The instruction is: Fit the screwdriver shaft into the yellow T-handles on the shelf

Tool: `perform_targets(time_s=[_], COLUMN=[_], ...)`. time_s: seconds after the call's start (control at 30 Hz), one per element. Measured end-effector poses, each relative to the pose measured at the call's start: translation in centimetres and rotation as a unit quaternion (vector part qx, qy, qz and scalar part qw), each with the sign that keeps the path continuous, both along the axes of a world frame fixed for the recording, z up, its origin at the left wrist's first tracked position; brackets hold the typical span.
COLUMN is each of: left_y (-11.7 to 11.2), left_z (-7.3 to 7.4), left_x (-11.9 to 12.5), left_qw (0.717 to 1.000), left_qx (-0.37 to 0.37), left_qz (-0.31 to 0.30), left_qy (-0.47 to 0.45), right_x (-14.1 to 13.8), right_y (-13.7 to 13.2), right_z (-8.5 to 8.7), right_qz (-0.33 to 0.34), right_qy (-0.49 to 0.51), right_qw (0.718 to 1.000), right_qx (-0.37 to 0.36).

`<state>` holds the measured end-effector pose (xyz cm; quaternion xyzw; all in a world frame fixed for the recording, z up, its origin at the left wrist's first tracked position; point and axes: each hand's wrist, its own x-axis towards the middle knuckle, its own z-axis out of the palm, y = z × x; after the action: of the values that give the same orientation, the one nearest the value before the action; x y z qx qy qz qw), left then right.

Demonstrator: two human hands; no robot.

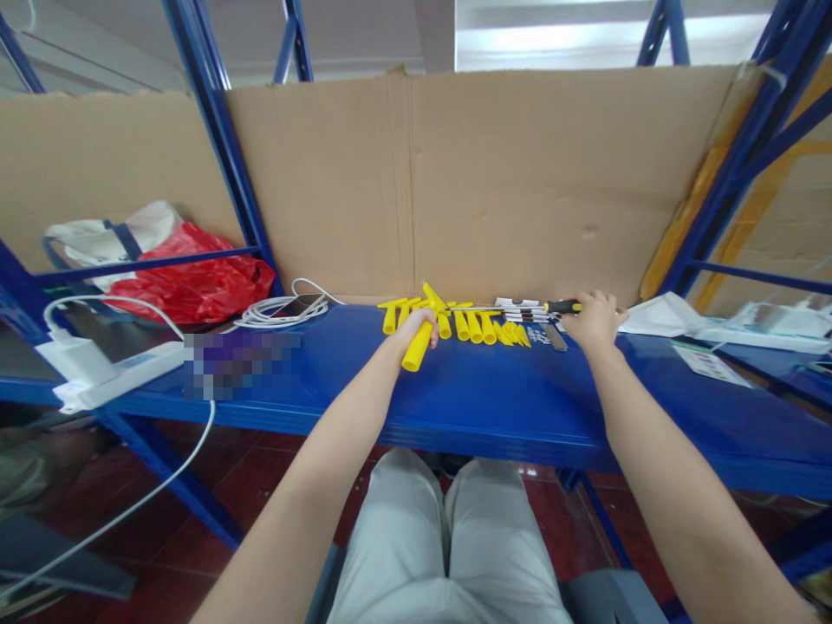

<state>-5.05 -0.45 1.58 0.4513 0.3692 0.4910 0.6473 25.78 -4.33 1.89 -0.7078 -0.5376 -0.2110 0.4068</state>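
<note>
My left hand [421, 324] is wrapped round the handle of a yellow plastic scraper [416, 350], its wide head tilted up and away from me. My right hand [594, 319] grips the end of a screwdriver [562, 307] with a black and yellow handle. Its long shaft points left and the tip meets or nearly meets the scraper's head; I cannot tell which. Behind and beside my left hand, more yellow scraper handles [476, 328] lie in a row. Small yellow pieces [513, 334], tiny scattered parts [536, 334] and a flat grey metal strip [555, 336] lie between the hands.
Cardboard [520, 182] backs the blue bench [494, 390]. At left are a red plastic bag [195, 273], a coiled white cable [282, 310] and a power strip [130, 373] with a charger. White packaging [666, 314] and a printed card [711, 362] lie right.
</note>
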Motion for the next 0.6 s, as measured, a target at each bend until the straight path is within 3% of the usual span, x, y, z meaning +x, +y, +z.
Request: perform_targets(time_s=[0.23, 0.6], left_y=[-0.24, -0.16], left_z=[0.21, 0.03], left_x=[-0.02, 0.28], left_qw=[0.998, 0.999], left_qx=[-0.014, -0.016], left_qz=[-0.056, -0.025], left_qy=[0.036, 0.039], right_x=[0.54, 0.3], right_y=[0.05, -0.14], right_z=[-0.33, -0.04], right_qz=[-0.006, -0.007], right_qy=[0.042, 0.038], right_qw=[0.997, 0.998], right_qx=[-0.062, -0.059])
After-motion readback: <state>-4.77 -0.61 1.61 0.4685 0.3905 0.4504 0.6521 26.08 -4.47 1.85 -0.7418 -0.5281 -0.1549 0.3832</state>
